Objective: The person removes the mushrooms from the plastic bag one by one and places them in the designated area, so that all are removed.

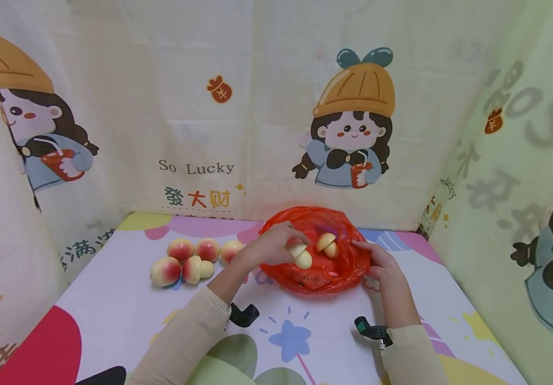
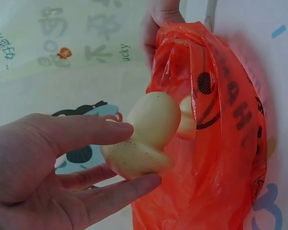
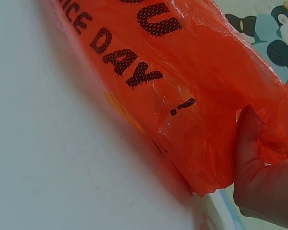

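Note:
My left hand (image 1: pixel 278 243) pinches a pale toy mushroom (image 2: pixel 156 117) between thumb and fingers, over the opening of a red plastic bag (image 1: pixel 305 280). Pale yellow with small dark specks, the held mushroom has its rounded stem towards the bag in the left wrist view. Another mushroom (image 1: pixel 327 245), with a yellow-orange cap, lies inside the bag. At the bag's right side, my right hand (image 1: pixel 383 267) grips the rim, thumb outside on the plastic. The right wrist view has this thumb (image 3: pixel 249 139) against the bag, with the other fingers mostly hidden.
Left of the bag lie several round red-and-cream pieces (image 1: pixel 166 271), along with a red-capped mushroom (image 1: pixel 197 269) with a pale stem. They rest on a patterned tabletop (image 1: pixel 113 299). Printed cloth walls (image 1: pixel 276 107) enclose the back and both sides.

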Motion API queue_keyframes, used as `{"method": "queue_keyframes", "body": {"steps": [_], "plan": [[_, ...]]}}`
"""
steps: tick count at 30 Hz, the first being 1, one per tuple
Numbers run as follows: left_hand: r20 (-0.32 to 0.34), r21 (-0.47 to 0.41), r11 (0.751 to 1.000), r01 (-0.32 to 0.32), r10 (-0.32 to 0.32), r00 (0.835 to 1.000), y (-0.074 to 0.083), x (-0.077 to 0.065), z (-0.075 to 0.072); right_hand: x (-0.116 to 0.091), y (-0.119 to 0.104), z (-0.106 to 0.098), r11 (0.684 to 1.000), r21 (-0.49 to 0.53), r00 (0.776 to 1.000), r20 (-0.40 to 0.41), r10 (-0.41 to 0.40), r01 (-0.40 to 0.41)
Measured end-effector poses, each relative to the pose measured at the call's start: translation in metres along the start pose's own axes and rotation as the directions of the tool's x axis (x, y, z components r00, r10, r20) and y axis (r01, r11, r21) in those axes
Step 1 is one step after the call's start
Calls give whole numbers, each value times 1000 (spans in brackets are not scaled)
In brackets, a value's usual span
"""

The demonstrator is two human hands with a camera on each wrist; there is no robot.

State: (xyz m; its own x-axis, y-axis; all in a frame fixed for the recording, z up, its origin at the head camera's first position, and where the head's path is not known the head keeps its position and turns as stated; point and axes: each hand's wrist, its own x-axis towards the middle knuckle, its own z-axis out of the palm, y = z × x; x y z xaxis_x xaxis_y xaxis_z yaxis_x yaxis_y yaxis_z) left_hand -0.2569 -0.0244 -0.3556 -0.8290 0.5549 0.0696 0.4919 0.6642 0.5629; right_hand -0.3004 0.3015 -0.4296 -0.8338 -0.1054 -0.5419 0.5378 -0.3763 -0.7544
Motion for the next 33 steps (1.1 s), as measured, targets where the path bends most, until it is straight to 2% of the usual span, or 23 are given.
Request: {"method": "queue_keyframes", "body": {"steps": [9, 17, 22, 33], "plan": [[-16, -20, 1000, -15, 14, 1000, -10, -17, -11, 0, 1, -1, 1000, -2, 1000, -7, -7, 7], [-50, -43, 999, 23, -25, 998, -24, -34, -22, 1, 0, 1, 1000, -12, 1000, -14, -13, 13], [-62, -26, 999, 40, -41, 997, -27, -44, -28, 2, 0, 2, 1000, -19, 1000, 2, -15, 15], [-70, -42, 996, 79, -81, 994, -38, -57, -31, 0, 0, 2, 1000, -1, 1000, 18, -9, 9]]}}
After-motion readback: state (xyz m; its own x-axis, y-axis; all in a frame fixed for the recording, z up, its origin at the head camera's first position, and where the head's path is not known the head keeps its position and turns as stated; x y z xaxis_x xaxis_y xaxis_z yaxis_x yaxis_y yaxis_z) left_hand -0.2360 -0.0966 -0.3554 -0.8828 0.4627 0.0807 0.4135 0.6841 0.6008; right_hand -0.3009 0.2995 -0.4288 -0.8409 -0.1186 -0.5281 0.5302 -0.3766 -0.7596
